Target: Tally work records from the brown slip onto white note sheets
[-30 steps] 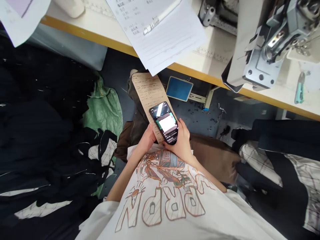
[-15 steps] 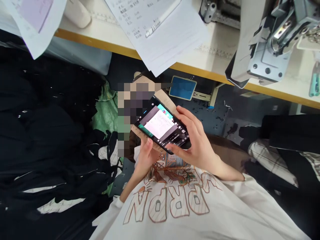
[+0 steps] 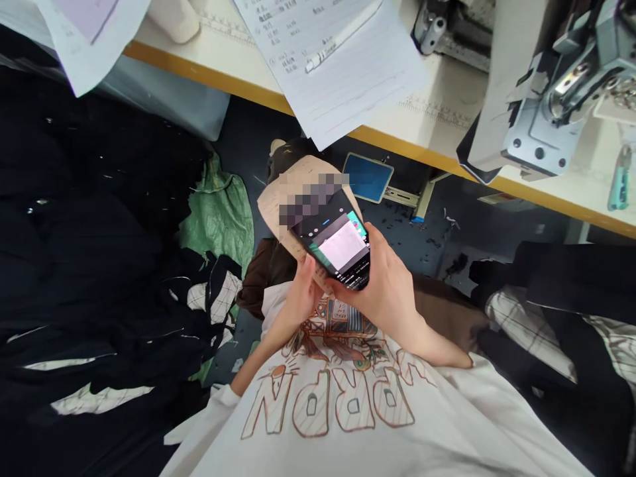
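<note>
A smartphone (image 3: pixel 342 245) with a lit screen is gripped by my right hand (image 3: pixel 390 285), the thumb along its near edge and the fingers along its right edge. Beneath the phone lies a tan sheet like cardboard or thick paper (image 3: pixel 275 199), with faint marks on its near edge. My left hand (image 3: pixel 304 291) is closed on the near left edge of this tan sheet, its thumb on top close to the phone; its other fingers are hidden underneath. Both hands are above my lap, in front of a white printed shirt (image 3: pixel 338 404).
Ahead is a white worktable (image 3: pixel 442 86) with a yellow edge. On it lie lined paper (image 3: pixel 348 93), a white pen (image 3: pixel 342 36) and a sewing machine (image 3: pixel 541 126). Dark garments (image 3: pixel 89 252) are heaped at left beside a green sack (image 3: pixel 218 205). A blue pedal (image 3: pixel 368 177) sits below.
The phone has turned and its top end now points more forward, showing more of the tan sheet to its left. My right hand has turned with it. The whole view has shifted slightly.
</note>
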A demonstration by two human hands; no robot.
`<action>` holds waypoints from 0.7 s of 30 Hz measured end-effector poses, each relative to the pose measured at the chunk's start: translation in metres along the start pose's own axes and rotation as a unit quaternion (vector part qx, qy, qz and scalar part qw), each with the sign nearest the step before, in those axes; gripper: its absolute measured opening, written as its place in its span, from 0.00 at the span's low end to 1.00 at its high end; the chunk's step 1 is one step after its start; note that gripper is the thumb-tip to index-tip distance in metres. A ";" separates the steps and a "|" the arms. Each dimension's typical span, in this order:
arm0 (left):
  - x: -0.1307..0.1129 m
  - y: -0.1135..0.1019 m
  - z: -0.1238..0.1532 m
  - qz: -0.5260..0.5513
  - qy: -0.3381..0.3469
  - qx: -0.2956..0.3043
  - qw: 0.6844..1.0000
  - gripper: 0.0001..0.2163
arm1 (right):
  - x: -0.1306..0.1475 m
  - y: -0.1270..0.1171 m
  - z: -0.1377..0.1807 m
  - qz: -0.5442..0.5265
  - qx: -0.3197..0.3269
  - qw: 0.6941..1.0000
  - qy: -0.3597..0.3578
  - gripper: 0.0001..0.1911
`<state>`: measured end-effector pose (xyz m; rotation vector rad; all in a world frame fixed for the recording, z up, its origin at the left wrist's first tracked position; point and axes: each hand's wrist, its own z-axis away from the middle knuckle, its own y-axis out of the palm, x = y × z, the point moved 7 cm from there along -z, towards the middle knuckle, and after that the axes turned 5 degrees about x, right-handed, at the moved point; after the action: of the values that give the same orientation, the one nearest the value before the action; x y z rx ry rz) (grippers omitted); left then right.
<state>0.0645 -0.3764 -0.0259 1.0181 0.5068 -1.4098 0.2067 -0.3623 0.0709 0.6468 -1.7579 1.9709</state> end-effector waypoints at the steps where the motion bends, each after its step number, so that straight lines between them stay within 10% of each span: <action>1: -0.003 0.002 -0.003 0.021 0.002 -0.008 1.000 0.26 | -0.006 0.001 -0.001 0.000 0.006 0.999 0.031 0.49; 11: -0.034 -0.034 -0.014 0.199 0.016 -0.058 0.978 0.24 | -0.085 0.001 0.003 0.032 0.028 0.976 0.214 0.40; 21: -0.062 -0.046 -0.022 0.215 0.129 -0.095 0.963 0.15 | -0.078 0.091 0.030 0.096 0.113 0.954 0.262 0.49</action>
<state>0.0169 -0.3171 0.0007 1.0838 0.5596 -0.8317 0.2176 -0.4026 -0.0455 -0.0007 -1.3200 2.2308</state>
